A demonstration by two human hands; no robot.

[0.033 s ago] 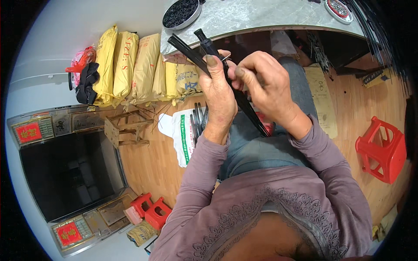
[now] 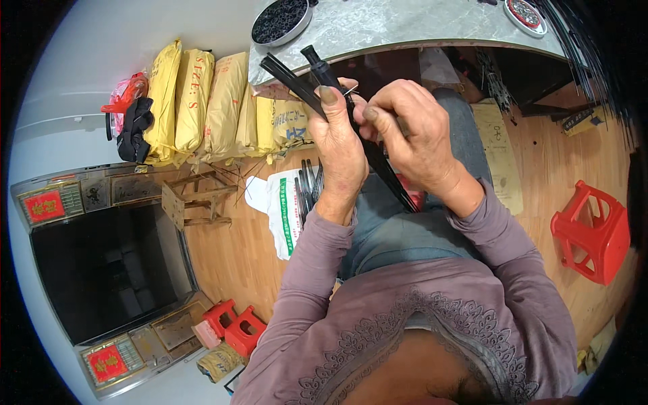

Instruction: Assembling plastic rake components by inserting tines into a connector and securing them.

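Observation:
A folded black umbrella frame (image 2: 391, 177), with its ribs bunched together, slants across my lap. My left hand (image 2: 339, 148) is wrapped round it, thumb up along the near side. Above that thumb stick out a bundle of black rib ends (image 2: 287, 75) and a black cylindrical end piece (image 2: 317, 62). A thin metallic piece (image 2: 350, 90) crosses beside the end piece. My right hand (image 2: 413, 128) is closed in a pinch, thumb against fingers, right beside the frame. What lies in the pinch is too small to tell.
Ahead stands a grey marble-look table (image 2: 378, 23) with a dish of small black parts (image 2: 280, 21) and thin black rods (image 2: 587, 54) over its right edge. Yellow sacks (image 2: 196, 101) line the wall at left. A red stool (image 2: 594, 233) is at right, a wooden stool (image 2: 196, 199) at left.

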